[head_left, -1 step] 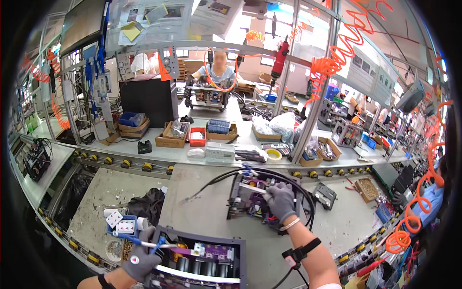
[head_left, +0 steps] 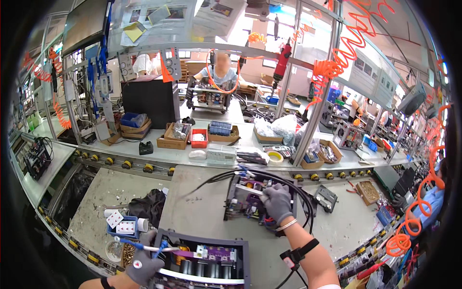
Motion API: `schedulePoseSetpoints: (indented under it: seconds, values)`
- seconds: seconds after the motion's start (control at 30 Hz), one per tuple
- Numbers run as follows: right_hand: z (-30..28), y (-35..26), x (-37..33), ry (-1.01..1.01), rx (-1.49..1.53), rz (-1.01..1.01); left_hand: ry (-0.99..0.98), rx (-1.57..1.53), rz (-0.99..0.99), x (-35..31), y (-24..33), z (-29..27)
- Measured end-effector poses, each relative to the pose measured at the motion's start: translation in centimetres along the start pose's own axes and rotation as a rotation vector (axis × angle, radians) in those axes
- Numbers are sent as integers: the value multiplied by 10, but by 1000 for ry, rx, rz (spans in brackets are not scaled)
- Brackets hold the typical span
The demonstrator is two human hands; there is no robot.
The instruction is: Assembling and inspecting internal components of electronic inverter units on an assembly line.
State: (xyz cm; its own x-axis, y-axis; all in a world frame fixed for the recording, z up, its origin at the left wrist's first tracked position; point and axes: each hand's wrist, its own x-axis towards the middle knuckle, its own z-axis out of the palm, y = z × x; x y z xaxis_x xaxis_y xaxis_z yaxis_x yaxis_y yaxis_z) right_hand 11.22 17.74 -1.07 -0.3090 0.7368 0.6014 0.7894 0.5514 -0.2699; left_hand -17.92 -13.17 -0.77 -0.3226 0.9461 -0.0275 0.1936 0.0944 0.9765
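At the near edge of the bench is an open dark metal chassis (head_left: 244,260) with purple circuit boards and black cylinders inside. My left hand (head_left: 144,266), in a grey glove, closes on its left end, beside blue-and-white cables (head_left: 139,244). Farther off, right of the middle, an open electronic unit (head_left: 243,204) with purple parts and a silver bar sits on the bench. My right hand (head_left: 278,203), also gloved, is closed on its right side; the fingertips are partly hidden. Thick black cables (head_left: 308,197) loop behind and around this unit.
Left of the chassis stand a blue bin (head_left: 126,230) with labels, a dish of small parts (head_left: 114,250) and a black cloth (head_left: 150,206). A black bracket (head_left: 326,197) lies to the right. A roller rail (head_left: 149,168) and a shelf of boxes run behind; a red power driver (head_left: 282,62) hangs above.
The far unit and my right hand have shifted slightly left. The whole view has moved a little; my left hand stays at the chassis.
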Motion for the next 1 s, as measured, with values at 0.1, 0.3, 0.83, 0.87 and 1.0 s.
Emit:
schedulePoseSetpoints:
  seconds: [0.1,0.3,0.83,0.87,1.0]
  values:
    - [13,-28,8,-106,48,-54,40,-161,-11,-17,7,25]
    - [-1,-73,-1,-405,271,-254,-89,-272,-18,-30,-1,46]
    - [8,-10,22,-218,319,-104,-1136,844,273,102,178,-30]
    - [12,-4,26,-42,440,-137,-932,853,216,121,186,-17]
    - [18,49,35,15,497,132,-564,946,483,205,217,43]
